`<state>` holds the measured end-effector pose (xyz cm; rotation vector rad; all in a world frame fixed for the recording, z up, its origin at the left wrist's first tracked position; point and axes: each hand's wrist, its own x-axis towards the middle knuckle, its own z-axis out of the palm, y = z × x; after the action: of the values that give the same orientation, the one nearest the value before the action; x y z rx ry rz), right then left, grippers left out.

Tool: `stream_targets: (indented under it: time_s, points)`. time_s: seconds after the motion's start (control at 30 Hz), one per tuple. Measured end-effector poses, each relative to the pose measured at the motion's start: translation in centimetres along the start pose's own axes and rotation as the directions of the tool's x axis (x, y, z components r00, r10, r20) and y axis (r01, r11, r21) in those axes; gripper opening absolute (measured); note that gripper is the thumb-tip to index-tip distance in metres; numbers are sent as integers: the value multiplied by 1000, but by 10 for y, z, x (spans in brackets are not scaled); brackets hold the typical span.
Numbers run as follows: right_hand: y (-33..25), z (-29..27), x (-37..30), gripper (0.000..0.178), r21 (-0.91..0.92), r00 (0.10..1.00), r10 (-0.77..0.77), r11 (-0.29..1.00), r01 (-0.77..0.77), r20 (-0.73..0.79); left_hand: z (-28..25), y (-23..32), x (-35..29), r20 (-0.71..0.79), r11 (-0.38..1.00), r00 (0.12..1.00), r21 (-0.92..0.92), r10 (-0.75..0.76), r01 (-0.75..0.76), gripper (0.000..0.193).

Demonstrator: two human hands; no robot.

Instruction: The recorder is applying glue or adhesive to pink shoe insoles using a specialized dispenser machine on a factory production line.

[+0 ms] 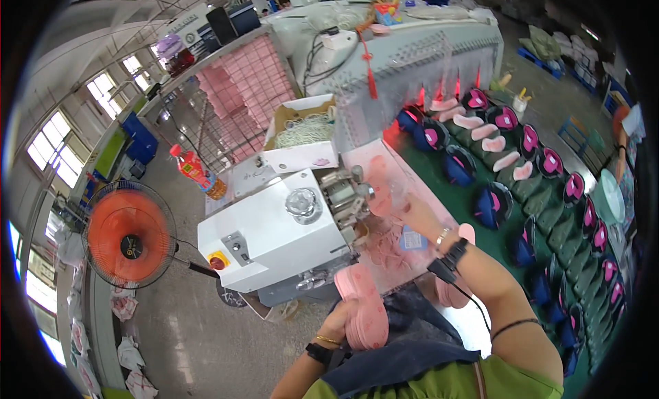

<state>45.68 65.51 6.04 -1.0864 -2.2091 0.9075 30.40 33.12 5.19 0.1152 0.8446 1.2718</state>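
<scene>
My left hand [336, 322] is closed round a stack of pink insoles [364, 306], held low near my body in front of the machine. At the right end of the white machine [268, 231], my right hand [415, 217] grips a single pink insole [379, 186] by its edge, with its fingers partly hidden and slightly blurred. That insole stands against the metal working head [347, 196]. Pink trimming scraps [388, 251] litter the table below, with a pale blue card [412, 238] among them. More pink insoles [449, 292] lie beneath my right forearm.
An open carton of pale cord [302, 131] stands behind the machine, beside a red-capped bottle [199, 172]. An orange fan [129, 238] is at the left. To the right, a green-topped conveyor [467, 159] carries shoe parts and insoles. Another person [628, 138] is at far right.
</scene>
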Motion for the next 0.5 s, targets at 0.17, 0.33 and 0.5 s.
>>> stream_targets:
  time_s: [0.17, 0.33, 0.5]
  points:
    - [4, -19, -5, 33, -130, 966, -58, 991, 25, -252, 0, -1, 7, 6, 997, 1000, 77, -5, 4, 27]
    - [3, 34, 14, 45, 73, 961, 269, 962, -265, -59, -21, -9, -4, -27, 989, 996, 129, 80, -75, 26]
    - [4, 75, 61, 34, -262, 987, -160, 952, 160, 21, -39, -7, -23, -248, 940, 933, 285, 261, -188, 27]
